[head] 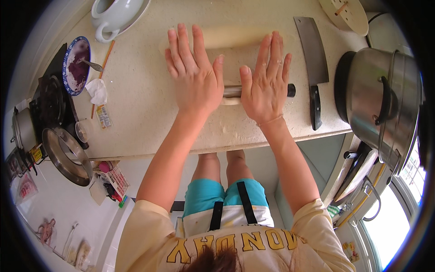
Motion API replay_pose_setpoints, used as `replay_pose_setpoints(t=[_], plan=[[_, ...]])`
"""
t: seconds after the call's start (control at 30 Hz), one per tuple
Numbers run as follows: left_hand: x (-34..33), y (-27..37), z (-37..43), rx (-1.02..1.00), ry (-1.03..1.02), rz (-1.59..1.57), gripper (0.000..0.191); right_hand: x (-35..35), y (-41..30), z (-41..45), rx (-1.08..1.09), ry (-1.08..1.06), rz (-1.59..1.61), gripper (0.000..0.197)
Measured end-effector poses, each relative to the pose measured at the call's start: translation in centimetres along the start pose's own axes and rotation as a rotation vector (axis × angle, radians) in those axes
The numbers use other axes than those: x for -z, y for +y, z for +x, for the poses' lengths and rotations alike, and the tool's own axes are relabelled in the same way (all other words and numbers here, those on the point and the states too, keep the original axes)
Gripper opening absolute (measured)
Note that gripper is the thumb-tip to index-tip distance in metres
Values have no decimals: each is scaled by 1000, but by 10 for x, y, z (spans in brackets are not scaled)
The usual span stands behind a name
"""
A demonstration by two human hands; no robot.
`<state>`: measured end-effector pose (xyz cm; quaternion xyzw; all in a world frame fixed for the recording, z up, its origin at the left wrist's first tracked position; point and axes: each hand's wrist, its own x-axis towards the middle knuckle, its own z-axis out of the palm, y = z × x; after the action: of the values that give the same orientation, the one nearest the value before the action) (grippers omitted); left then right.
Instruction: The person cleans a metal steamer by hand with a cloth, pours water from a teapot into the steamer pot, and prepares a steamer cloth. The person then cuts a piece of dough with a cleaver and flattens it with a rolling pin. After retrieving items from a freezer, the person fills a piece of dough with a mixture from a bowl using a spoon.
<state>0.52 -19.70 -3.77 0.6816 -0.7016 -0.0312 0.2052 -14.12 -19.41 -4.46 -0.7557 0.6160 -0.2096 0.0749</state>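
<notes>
On the pale worktop point(136, 136), a metal rolling pin point(232, 91) with a black end lies crosswise. My left hand point(195, 74) is flat, palm down, over its left part, which it hides. Over the pin near its black right end, my right hand point(268, 76) also lies flat. Neither hand grips it; the fingers point away from me. Beyond the pin, between and under the fingertips, shows a pale, blurred band point(238, 37) that looks like thin dough. Just on the near side of the pin is a small pale strip point(231, 101), probably dough.
A cleaver point(312, 51) lies right of my right hand, beside a large steel pot point(380, 102). Top right is a perforated bowl point(350, 17). At left are a blue-rimmed bowl point(77, 64) of purple food with a spoon, a white handled pot point(117, 13), a crumpled tissue point(97, 91) and a small packet point(103, 116).
</notes>
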Motion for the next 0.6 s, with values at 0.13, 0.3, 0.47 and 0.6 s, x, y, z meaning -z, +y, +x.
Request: replay_pose_setpoints(t=[0.13, 0.3, 0.47, 0.6], plan=[[7, 4, -29, -5, -59, 3, 69, 14, -1, -26, 19, -104, 1, 67], [31, 13, -78, 12, -248, -302, 63, 37, -4, -77, -10, -316, 48, 69], [37, -2, -80, -221, -336, -387, 42, 61, 4, -75, 26, -287, 376, 67], [40, -3, -58, -75, -414, -609, 28, 58, 16, -70, 134, -188, 191, 39]])
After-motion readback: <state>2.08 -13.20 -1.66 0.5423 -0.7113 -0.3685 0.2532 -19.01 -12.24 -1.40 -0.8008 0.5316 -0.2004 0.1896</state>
